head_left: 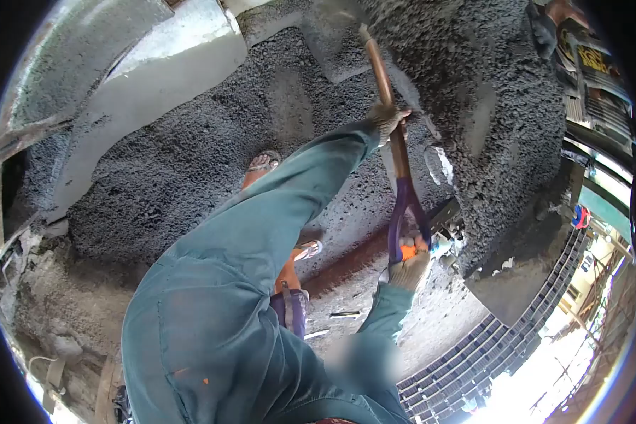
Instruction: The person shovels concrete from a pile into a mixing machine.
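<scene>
A shovel [379, 71] with a wooden shaft and a dark purple handle lies across the view, its blade at the top among wet grey mix. My left hand [387, 123], in a worn glove, is wrapped round the middle of the shaft. Below it, my right hand [411, 267], also gloved, grips the crosspiece of the handle, where something orange shows at the fingers. Both arms are in green sleeves. Grey gravelly mix [190, 141] spreads left of the shaft, and a higher heap [509, 134] rises on the right.
My sandalled feet [263, 161] [308, 249] are beneath my left arm. Smooth grey slabs [169, 88] border the mix at upper left. Broken rubble [56, 304] lies at left. A curved row of dark blocks [473, 357] runs along the lower right, with corrugated sheets [604, 113] above.
</scene>
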`<act>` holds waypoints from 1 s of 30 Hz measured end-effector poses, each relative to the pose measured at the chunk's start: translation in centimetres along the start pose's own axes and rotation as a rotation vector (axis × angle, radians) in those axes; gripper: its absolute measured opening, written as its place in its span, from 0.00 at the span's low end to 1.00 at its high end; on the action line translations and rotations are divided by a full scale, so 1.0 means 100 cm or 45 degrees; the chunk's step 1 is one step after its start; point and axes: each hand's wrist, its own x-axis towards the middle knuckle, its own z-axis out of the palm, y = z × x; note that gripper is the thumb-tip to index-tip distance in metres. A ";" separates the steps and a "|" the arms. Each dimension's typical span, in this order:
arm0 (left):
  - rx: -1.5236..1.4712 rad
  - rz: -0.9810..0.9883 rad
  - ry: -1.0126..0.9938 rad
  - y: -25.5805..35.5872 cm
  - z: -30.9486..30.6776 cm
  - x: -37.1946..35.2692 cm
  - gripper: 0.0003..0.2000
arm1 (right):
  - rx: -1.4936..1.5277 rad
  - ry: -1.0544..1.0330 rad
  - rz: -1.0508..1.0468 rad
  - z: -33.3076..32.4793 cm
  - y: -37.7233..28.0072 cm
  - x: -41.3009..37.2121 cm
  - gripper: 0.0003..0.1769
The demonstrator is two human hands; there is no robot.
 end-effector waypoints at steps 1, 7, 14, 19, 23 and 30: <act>0.111 0.068 0.002 -0.003 0.003 0.012 0.12 | -0.145 -0.023 -0.072 -0.003 0.005 0.018 0.05; 0.766 0.118 0.293 -0.094 -0.021 0.083 0.11 | -1.581 -0.141 -0.700 -0.097 0.071 0.068 0.22; 0.932 -0.219 0.011 -0.155 -0.064 -0.024 0.19 | 0.081 0.438 0.366 -0.141 0.113 -0.002 0.05; 1.053 0.077 0.096 -0.208 -0.053 -0.028 0.26 | -0.031 0.376 0.245 -0.199 0.101 0.014 0.05; 0.893 0.182 -0.084 -0.113 0.006 0.003 0.22 | -0.251 0.177 0.050 -0.123 0.037 0.079 0.13; 0.719 0.017 -0.262 -0.130 0.017 -0.002 0.21 | -0.456 0.264 0.033 -0.176 0.044 0.072 0.13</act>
